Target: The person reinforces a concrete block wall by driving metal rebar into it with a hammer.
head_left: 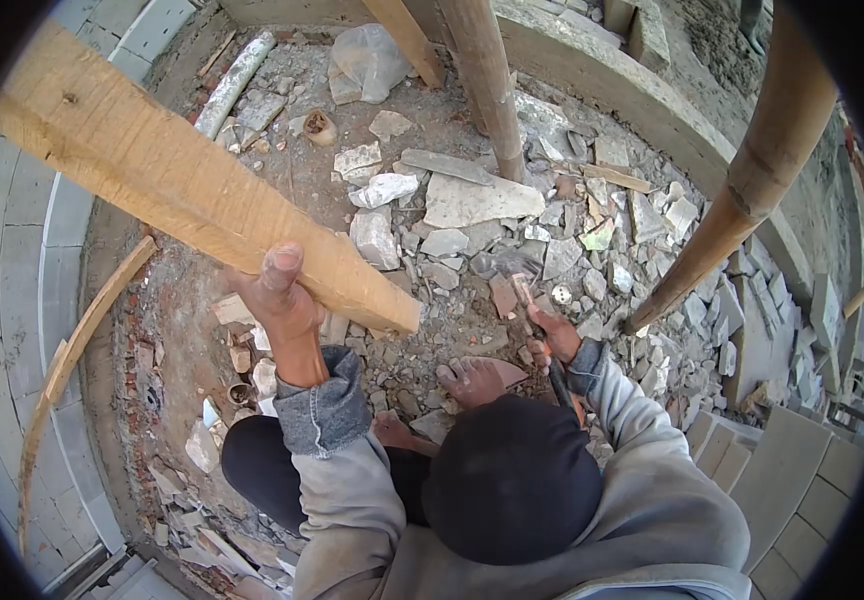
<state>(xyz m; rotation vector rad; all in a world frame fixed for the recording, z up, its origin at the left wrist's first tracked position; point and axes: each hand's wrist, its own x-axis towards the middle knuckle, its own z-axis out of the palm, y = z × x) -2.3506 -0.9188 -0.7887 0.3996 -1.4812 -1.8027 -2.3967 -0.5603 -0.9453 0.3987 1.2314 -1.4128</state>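
Crouched over rubble, my left grip point(282, 295) clamps the near end of 1 wooden plank point(192, 190) slanting up and away to the left, while my right grip point(555, 335) holds a hammer point(532, 315) above broken stone point(477, 200) beyond.

Rough-sawn wood plank point(182, 185); matt broken stone rubble point(472, 200).

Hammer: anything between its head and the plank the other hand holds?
Nothing visible. The right hand grips the hammer low over rubble; the left hand holds the plank up, open air between them.
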